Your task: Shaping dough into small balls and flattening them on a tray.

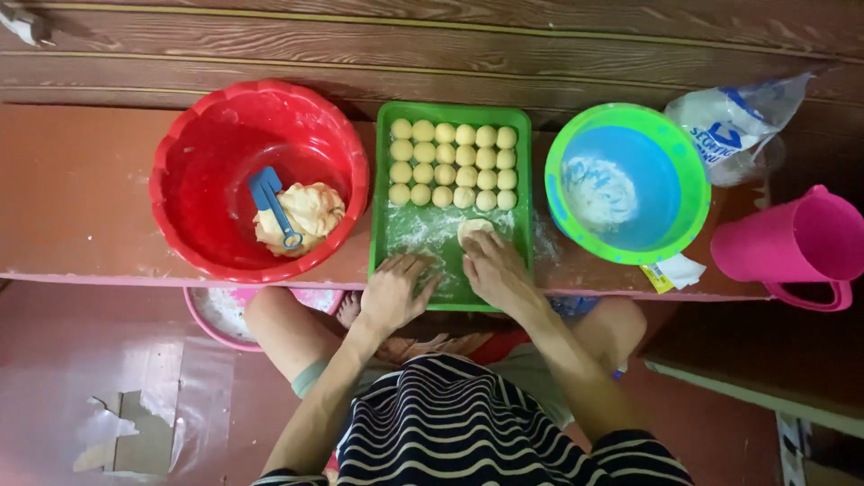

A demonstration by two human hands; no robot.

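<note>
Seen from above: a green tray [389, 261] at the middle of a reddish bench [81, 189], its near end reaching the bench's front edge. Left hand [393, 292] flat on the tray's near left corner, fingers loosely spread, palm down on the floured bottom, holding nothing. Right hand [494, 270] just beside it toward the tray's near right, fingers together and curved over a dough piece [473, 229]; dough piece poking out past the fingertips, touching them, on the far side of the hand, just short of the dough balls [453, 164] lined in rows at the tray's far end. Left of the tray, a red basin [180, 144] with a dough lump [310, 211] and a blue scraper [270, 200]. Right of the tray, a green bowl [697, 180] dusted with flour inside, then a flour bag [733, 121] at the far right and a pink jug [796, 243] at the right end.
</note>
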